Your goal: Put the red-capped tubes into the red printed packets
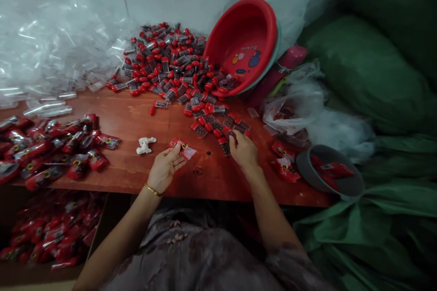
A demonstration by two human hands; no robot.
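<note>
My left hand [164, 169], with a gold bracelet at the wrist, pinches a small red printed packet [189, 151] that has a pale pinkish end. Over the right part of the table, my right hand [244, 151] has its thumb and fingers closed at the edge of a loose cluster of small clear containers [215, 123] with red caps and dark contents. One such container [224, 146] lies right by its fingertips; the fingers partly hide what they grip. The main heap of these containers [170, 61] rises at the back of the table.
A red basin [239, 22] leans at the back beside a pink bottle [292, 57]. Filled red packs [44, 150] and clear plastic sleeves [51, 54] lie left. A grey bowl [309, 177] stands right. Crumpled white tissue [145, 145] is left of centre. A box of red packs [54, 232] sits below.
</note>
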